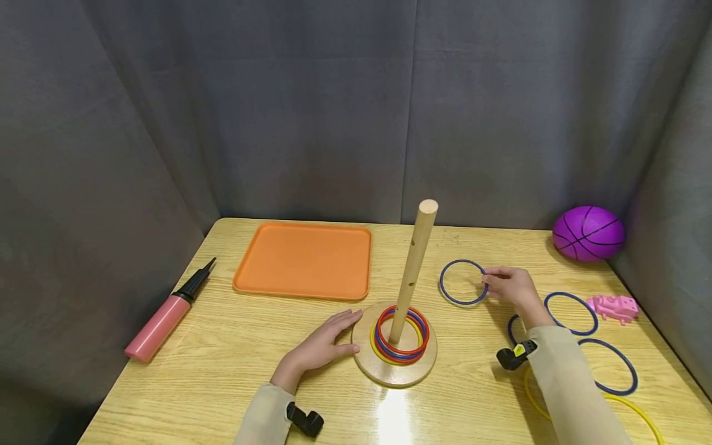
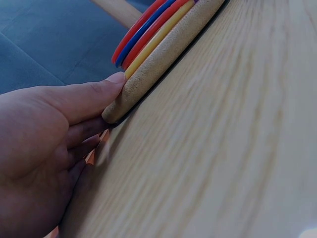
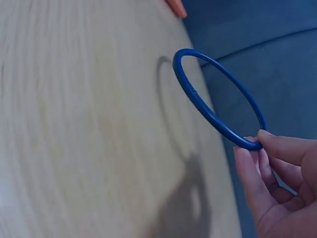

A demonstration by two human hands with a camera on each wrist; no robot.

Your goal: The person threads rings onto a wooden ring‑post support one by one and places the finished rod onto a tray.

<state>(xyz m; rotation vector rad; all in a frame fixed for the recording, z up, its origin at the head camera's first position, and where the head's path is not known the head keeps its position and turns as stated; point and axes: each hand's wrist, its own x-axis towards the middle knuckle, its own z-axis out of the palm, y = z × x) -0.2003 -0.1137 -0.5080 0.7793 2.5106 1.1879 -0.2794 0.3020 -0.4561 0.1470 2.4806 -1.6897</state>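
Head view: the right hand (image 1: 514, 289) pinches one blue ring (image 1: 464, 282) at its right side, between thumb and fingertips, right of the peg (image 1: 413, 272) and towards the far edge of the desk (image 1: 233, 358). In the right wrist view the same ring (image 3: 218, 99) is lifted off the desk (image 3: 89, 129), tilted, with its shadow below, and the fingers (image 3: 282, 148) close on its rim.

The left hand (image 1: 319, 349) lies flat on the desk, fingers straight and together, fingertips against the left edge of the round wooden base (image 1: 395, 368). In the left wrist view a fingertip (image 2: 111, 82) touches the rim of the base (image 2: 163, 54); the hand holds nothing.

One peg stands upright from the base, near the middle of the desk. Rings are stacked round its foot (image 1: 402, 334): red, blue and yellow show, at least four in the left wrist view (image 2: 148, 34), though the exact count is hard to tell.

Towards the right edge lie more loose rings: one blue (image 1: 572, 313), another blue (image 1: 614, 366) nearer the front, a third blue partly hidden under the right wrist (image 1: 510, 329), and one yellow (image 1: 639, 414) at the front right corner.

One purple ball (image 1: 588, 233) sits in the far right corner, one pink toy (image 1: 614, 306) by the right edge. One orange tray (image 1: 305, 261) lies left of the peg towards the far edge, and one pink pump (image 1: 167, 314) at the left edge.
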